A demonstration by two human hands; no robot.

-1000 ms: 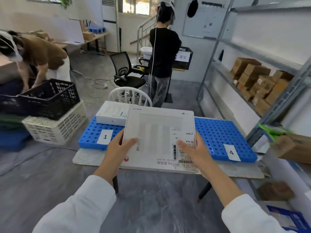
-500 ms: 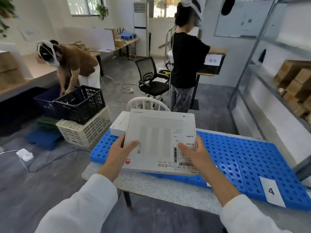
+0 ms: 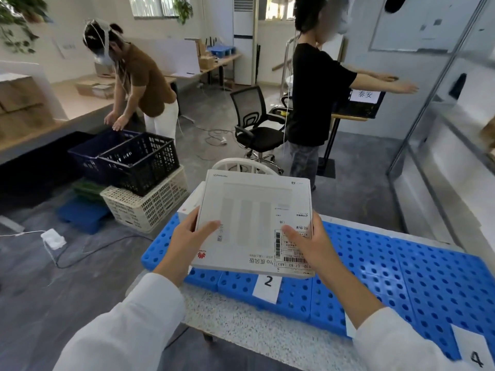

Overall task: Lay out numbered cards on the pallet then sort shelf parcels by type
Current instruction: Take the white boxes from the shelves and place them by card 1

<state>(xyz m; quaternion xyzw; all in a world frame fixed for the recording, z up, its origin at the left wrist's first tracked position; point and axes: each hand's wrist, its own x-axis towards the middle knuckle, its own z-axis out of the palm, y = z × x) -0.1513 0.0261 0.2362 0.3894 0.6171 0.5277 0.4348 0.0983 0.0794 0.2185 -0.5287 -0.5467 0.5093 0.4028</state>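
Both hands hold a flat white box [image 3: 254, 223] by its sides, left hand [image 3: 184, 242] and right hand [image 3: 310, 245] each with the thumb on top. The box is up over the blue pallet [image 3: 375, 269], above card 2 [image 3: 267, 286]. Card 4 [image 3: 476, 354] lies far right.

light: bright, even daylight is admitted by rear windows [image 3: 152, 6] | shadows: soft, faint | glare: windows are washed out | blur: slight softness is seen overall | distortion: shelf frame [image 3: 417, 116] is bowed at right edge
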